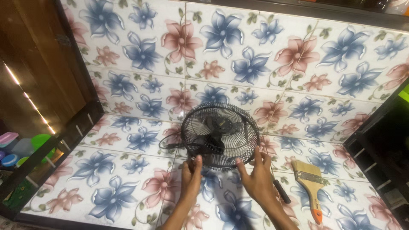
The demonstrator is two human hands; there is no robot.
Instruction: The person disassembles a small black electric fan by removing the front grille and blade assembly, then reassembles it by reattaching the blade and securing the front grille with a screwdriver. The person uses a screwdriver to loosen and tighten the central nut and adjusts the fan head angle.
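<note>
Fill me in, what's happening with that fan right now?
A person holds a black fan head, wire grille and all, with both bare hands on a flower-patterned tiled surface. The left hand grips the lower rim of the grille, and the right hand has its fingers spread against the lower right edge. A wooden-handled paintbrush with an orange tip lies to the right, and a dark-handled tool sits beside the right hand.
</note>
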